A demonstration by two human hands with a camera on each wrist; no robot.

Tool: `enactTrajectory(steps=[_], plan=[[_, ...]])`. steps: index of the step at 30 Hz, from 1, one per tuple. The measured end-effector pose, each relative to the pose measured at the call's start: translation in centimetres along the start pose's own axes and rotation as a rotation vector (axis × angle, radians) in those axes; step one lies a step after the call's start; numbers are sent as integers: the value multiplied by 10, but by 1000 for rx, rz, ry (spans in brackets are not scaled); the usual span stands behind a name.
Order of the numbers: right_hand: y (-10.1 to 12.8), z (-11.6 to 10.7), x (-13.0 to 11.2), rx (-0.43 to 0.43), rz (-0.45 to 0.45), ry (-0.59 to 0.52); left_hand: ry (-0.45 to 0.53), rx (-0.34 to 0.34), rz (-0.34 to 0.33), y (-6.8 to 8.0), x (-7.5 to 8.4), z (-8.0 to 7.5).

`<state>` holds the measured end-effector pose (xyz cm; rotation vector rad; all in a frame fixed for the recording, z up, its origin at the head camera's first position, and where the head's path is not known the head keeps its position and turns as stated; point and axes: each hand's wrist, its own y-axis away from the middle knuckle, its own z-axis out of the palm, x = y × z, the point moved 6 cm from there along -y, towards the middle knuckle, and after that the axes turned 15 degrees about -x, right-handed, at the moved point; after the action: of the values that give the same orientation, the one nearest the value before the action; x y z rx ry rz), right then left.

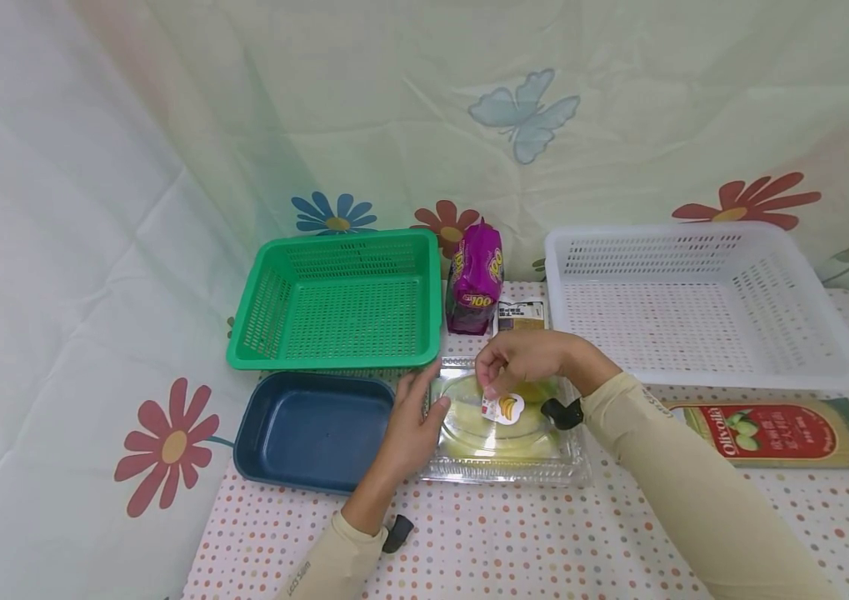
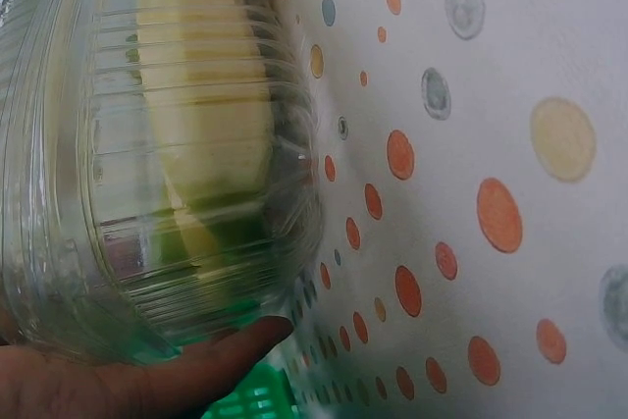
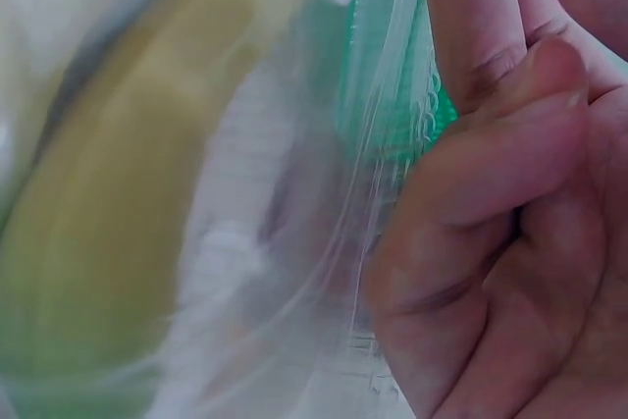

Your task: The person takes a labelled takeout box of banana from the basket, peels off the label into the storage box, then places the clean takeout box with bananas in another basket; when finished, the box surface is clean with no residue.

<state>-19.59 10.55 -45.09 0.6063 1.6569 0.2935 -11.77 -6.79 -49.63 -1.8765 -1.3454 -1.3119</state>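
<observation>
A clear plastic clamshell box (image 1: 502, 458) with yellow bananas (image 1: 469, 418) inside lies at the middle of the dotted table. Its lid carries a banana sticker (image 1: 504, 408). My left hand (image 1: 412, 425) rests against the box's left side, fingers fairly straight and thumb on the lid. My right hand (image 1: 505, 365) is over the box with curled fingers and pinches the lid just above the sticker. In the left wrist view the ribbed box (image 2: 98, 242) and bananas (image 2: 206, 125) fill the frame above my left hand (image 2: 177, 375). In the blurred right wrist view my right hand (image 3: 491, 233) holds the clear lid edge (image 3: 388, 105) beside the bananas (image 3: 108, 213).
A green basket (image 1: 334, 304) stands behind left and a white basket (image 1: 701, 308) behind right. A dark blue tray (image 1: 312, 429) touches the box's left side. A purple snack bag (image 1: 475, 279) and a small packet (image 1: 520, 317) stand between the baskets. A pasta packet (image 1: 776, 432) lies at the right.
</observation>
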Motion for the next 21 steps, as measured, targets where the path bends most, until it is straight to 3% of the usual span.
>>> enactTrajectory(steps=[21], plan=[[2, -3, 1, 1, -43, 24, -6, 6, -6, 0, -1, 0]])
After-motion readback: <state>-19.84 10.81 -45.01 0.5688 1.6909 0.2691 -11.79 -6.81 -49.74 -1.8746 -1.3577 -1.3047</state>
